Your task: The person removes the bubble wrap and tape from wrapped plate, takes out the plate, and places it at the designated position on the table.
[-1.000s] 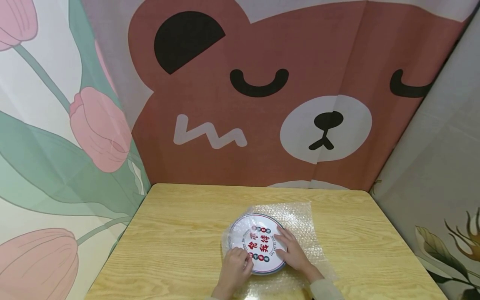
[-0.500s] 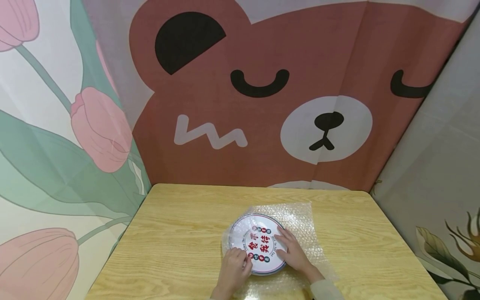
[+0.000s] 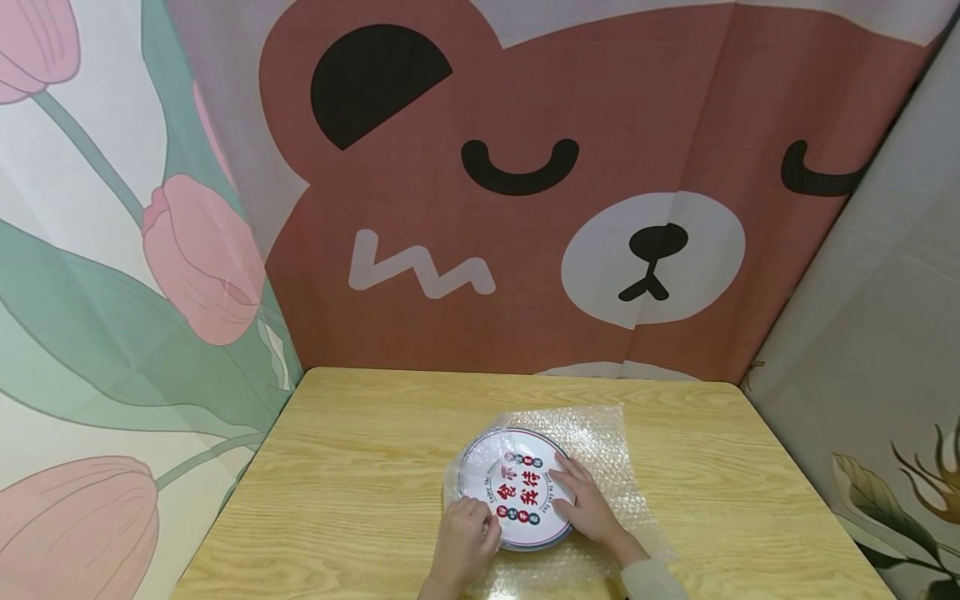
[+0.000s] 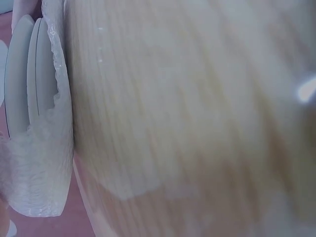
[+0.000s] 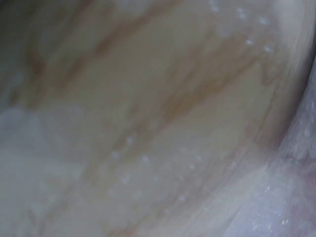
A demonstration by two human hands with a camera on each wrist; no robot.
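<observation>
A stack of round white plates (image 3: 517, 533) lies on a sheet of bubble wrap (image 3: 592, 429). The top plate bears red characters and small coloured discs, with a blue and red rim. A flap of the wrap folds over the plates' left side. My left hand (image 3: 467, 537) curls its fingers at the lower left rim, pinching that flap. On the right, my right hand (image 3: 588, 508) rests with spread fingers on the top plate. The left wrist view shows the stacked plates (image 4: 19, 79) edge-on, with bubble wrap (image 4: 42, 173) round their near side.
The wood-grain table (image 3: 337, 483) stretches out on both sides of the plates. Behind it hangs a curtain (image 3: 525, 317) with a bear's face, and printed curtains stand at left and right. In the right wrist view, bubble wrap (image 5: 296, 187) shows at the right edge.
My left hand has shifted very slightly left, away from the printed characters. The right hand and the plates stay in place.
</observation>
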